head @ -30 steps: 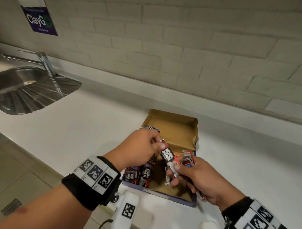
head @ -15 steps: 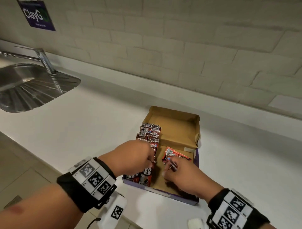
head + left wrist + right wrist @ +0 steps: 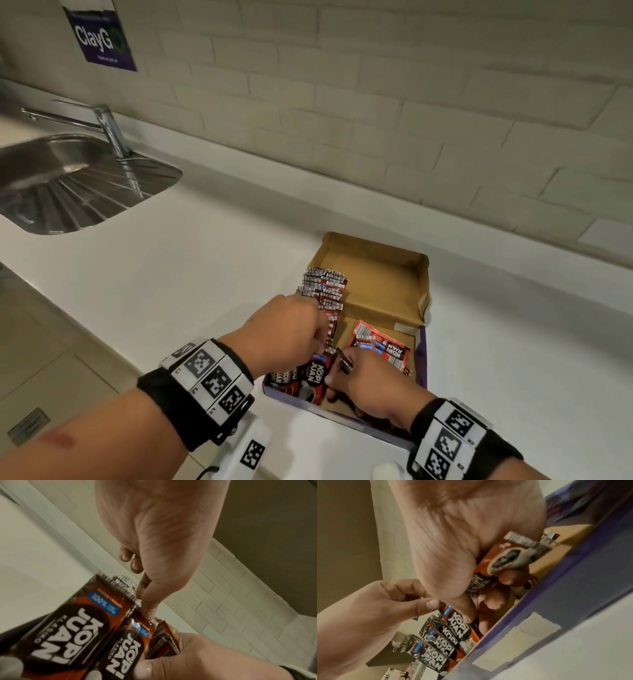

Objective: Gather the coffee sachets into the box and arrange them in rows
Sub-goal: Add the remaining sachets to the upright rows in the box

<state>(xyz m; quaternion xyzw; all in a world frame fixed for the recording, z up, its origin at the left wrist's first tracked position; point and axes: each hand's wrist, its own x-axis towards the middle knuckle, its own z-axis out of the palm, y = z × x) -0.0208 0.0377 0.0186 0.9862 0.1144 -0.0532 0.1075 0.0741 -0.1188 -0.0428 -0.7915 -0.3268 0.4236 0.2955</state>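
Note:
An open cardboard box point(image 3: 373, 263) with purple outer walls lies on the white counter. Red-and-black coffee sachets point(image 3: 325, 291) stand in a row along its left side, and a few loose sachets point(image 3: 382, 344) lie flat on the right. My left hand point(image 3: 320, 337) reaches over the near end of the row and pinches the top edge of a standing sachet point(image 3: 145, 623) between thumb and forefinger. My right hand point(image 3: 337, 373) sits low in the box's front part, its fingers curled round a small bunch of sachets point(image 3: 505, 555). The thumb touches the row.
A steel sink point(image 3: 68, 185) with a tap point(image 3: 108, 128) lies at the far left. A purple sign point(image 3: 102, 34) hangs on the tiled wall. A white device with a marker point(image 3: 253, 452) sits near the counter's front edge. Floor tiles show beyond that edge.
Both hands have dropped from above the box down into it. The sachets held up in my right hand are now low by the front of the row.

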